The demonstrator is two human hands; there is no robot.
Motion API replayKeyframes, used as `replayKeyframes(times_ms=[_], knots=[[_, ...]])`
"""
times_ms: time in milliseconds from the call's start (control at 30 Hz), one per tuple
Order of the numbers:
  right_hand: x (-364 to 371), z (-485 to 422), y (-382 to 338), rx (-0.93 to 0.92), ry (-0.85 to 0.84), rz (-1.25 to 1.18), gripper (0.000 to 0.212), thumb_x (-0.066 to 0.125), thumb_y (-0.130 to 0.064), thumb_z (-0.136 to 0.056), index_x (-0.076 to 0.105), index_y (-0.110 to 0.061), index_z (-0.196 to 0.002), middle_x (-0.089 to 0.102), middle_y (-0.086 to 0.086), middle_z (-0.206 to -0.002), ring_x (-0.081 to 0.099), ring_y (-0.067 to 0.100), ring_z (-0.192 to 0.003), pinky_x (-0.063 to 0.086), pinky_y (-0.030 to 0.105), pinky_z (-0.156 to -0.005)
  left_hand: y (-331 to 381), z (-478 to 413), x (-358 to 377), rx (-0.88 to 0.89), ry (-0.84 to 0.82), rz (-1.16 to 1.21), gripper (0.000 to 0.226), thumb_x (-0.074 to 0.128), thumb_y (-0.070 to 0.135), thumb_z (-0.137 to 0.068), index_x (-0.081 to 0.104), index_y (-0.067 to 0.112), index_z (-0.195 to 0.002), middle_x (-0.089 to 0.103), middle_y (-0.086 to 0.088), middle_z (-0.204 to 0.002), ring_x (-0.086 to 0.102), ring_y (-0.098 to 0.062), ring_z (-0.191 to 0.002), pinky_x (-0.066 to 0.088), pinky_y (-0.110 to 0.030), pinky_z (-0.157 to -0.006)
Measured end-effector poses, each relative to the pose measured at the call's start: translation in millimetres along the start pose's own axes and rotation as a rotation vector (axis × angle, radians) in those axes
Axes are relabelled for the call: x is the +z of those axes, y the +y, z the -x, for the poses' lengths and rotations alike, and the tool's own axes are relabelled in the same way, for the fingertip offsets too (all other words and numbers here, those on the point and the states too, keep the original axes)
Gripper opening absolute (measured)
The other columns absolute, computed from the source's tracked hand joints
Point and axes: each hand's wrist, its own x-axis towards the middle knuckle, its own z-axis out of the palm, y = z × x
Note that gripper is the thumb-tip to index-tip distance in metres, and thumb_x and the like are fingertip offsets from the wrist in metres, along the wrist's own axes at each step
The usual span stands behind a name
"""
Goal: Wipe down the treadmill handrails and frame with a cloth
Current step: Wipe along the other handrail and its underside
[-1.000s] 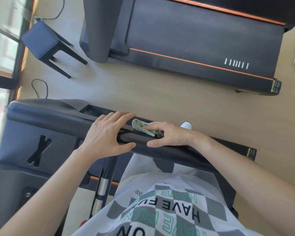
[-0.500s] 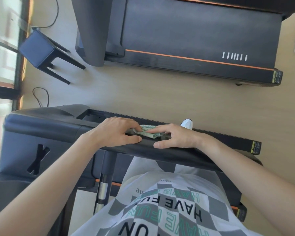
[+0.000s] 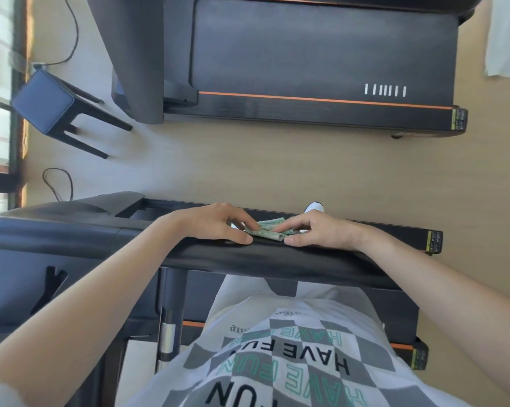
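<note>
With both hands' fingertips pinching the folded green cloth (image 3: 269, 230) atop the black handrail (image 3: 321, 257), left hand (image 3: 215, 223) and right hand (image 3: 321, 230) each seemingly in a loose grip, it could slip off to the floor.

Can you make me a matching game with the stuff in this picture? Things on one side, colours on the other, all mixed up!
Things:
1. cloth
2. stool
3. handrail
4. stripe on the far treadmill

Colours:
A. orange
B. black
C. pale green
D. blue

Right pairs: 1-C, 2-D, 3-B, 4-A. The cloth lies on the handrail between the left hand and the right hand.
</note>
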Motion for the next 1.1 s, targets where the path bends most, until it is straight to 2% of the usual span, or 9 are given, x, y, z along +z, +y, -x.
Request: replayKeyframes(times_ms=[133, 233, 333, 433, 533, 700, 833, 933, 1100], knots=[[10.3, -15.8, -7.8, -0.045, 0.002, 0.063, 0.039, 0.064, -0.05, -0.09, 0.063, -0.047, -0.129, 0.062, -0.024, -0.133, 0.056, 0.002, -0.125, 0.041, 0.037, -0.114, -9.6, 5.8, -1.7, -0.035, 0.055, 0.007, 0.043, 0.068, 0.061, -0.084, 0.07, 0.041, -0.121, 0.067, 0.022, -0.125, 0.061, 0.003, -0.115, 0.046, -0.034, -0.109], [13.5, -21.9, -7.4, -0.066, -0.007, 0.072, 0.033, 0.061, -0.041, -0.096, 0.064, -0.042, -0.129, 0.063, -0.024, -0.133, 0.057, 0.0, -0.124, 0.042, 0.037, -0.113, -10.9, 5.7, -2.6, -0.044, 0.071, 0.012, 0.038, 0.066, 0.059, -0.084, 0.072, 0.043, -0.117, 0.069, 0.02, -0.123, 0.062, 0.003, -0.113, 0.046, -0.034, -0.109], [1.5, -5.5, 0.4, -0.021, -0.015, 0.057, 0.029, 0.059, -0.031, -0.1, 0.067, -0.039, -0.127, 0.067, -0.019, -0.127, 0.062, 0.002, -0.116, 0.045, 0.027, -0.107, 3.7, -7.6, 2.9, -0.049, 0.013, 0.013, 0.037, 0.065, 0.054, -0.086, 0.07, 0.044, -0.121, 0.065, 0.023, -0.127, 0.059, 0.004, -0.117, 0.043, -0.034, -0.113], [-14.9, 20.3, 21.6, 0.014, 0.012, 0.05, 0.029, 0.057, -0.024, -0.102, 0.068, -0.035, -0.126, 0.069, -0.021, -0.119, 0.062, -0.008, -0.103, 0.044, 0.007, -0.087, 26.1, -28.7, 15.3, -0.028, -0.044, -0.018, 0.037, 0.06, 0.051, -0.09, 0.066, 0.047, -0.127, 0.062, 0.024, -0.133, 0.057, 0.005, -0.121, 0.04, -0.033, -0.115], [-27.0, 40.0, 42.6, 0.054, 0.054, 0.07, 0.03, 0.058, -0.024, -0.101, 0.068, -0.039, -0.125, 0.068, -0.025, -0.106, 0.06, -0.01, -0.09, 0.041, 0.004, -0.081, 44.5, -49.8, 25.6, -0.001, -0.12, -0.036, 0.038, 0.056, 0.042, -0.097, 0.062, 0.046, -0.134, 0.053, 0.031, -0.143, 0.05, 0.007, -0.128, 0.035, -0.03, -0.118], [-25.4, 39.4, 47.1, 0.057, 0.075, 0.109, 0.029, 0.061, -0.032, -0.099, 0.068, -0.034, -0.126, 0.069, -0.011, -0.125, 0.061, 0.007, -0.114, 0.044, 0.026, -0.106, 49.8, -47.2, 27.5, 0.026, -0.127, -0.003, 0.035, 0.06, 0.037, -0.1, 0.064, 0.041, -0.135, 0.053, 0.031, -0.143, 0.047, 0.01, -0.13, 0.034, -0.023, -0.115], [-22.6, 41.0, 44.8, -0.011, 0.056, 0.125, 0.03, 0.06, -0.031, -0.1, 0.067, -0.03, -0.129, 0.063, -0.018, -0.133, 0.057, -0.007, -0.116, 0.039, 0.013, -0.105, 42.8, -36.5, 28.6, 0.077, -0.08, 0.045, 0.035, 0.064, 0.041, -0.096, 0.067, 0.04, -0.131, 0.057, 0.029, -0.139, 0.05, 0.008, -0.129, 0.037, -0.025, -0.112], [-28.7, 52.6, 56.3, -0.009, 0.074, 0.105, 0.025, 0.06, -0.032, -0.1, 0.07, -0.037, -0.122, 0.065, -0.023, -0.127, 0.058, -0.01, -0.114, 0.042, 0.018, -0.106, 52.8, -46.2, 34.8, 0.092, -0.063, 0.084, 0.029, 0.069, 0.045, -0.091, 0.071, 0.041, -0.12, 0.06, 0.027, -0.135, 0.051, 0.006, -0.129, 0.037, -0.026, -0.113], [-46.4, 88.2, 79.4, 0.075, 0.167, -0.017, 0.029, 0.05, -0.043, -0.103, 0.078, -0.037, -0.107, 0.069, -0.037, -0.095, 0.059, -0.011, -0.102, 0.039, 0.018, -0.096, 89.9, -77.9, 50.3, 0.123, -0.094, 0.07, 0.025, 0.073, 0.026, -0.094, 0.074, 0.024, -0.119, 0.067, 0.018, -0.129, 0.058, 0.01, -0.116, 0.039, -0.004, -0.095]])
